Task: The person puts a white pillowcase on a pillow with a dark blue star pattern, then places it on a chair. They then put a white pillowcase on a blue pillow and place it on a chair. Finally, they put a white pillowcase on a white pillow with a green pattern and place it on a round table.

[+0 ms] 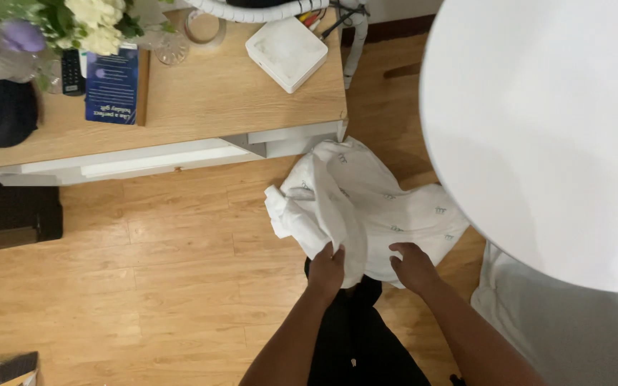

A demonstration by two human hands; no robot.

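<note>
Gripping a white garment (366,207) with small green marks, we have both hands closed on its near edge: our left hand (327,270) pinches a bunched fold, and our right hand (413,266) clutches the cloth just beside it. The garment hangs out in front of us above the wooden floor (144,271), crumpled and rolled at its left side, with no flat, squared shape yet; as we judge it, the cloth is picked up but none of the smoothing or folding is done. To the right, a round white surface (538,143) stands bare, touching or just overlapping the garment's far side in this view. Ahead sits a wooden desk (237,93) bearing a white square box (286,51), a blue book (112,86), a black remote (72,71) and a bunch of flowers (73,21).
</note>
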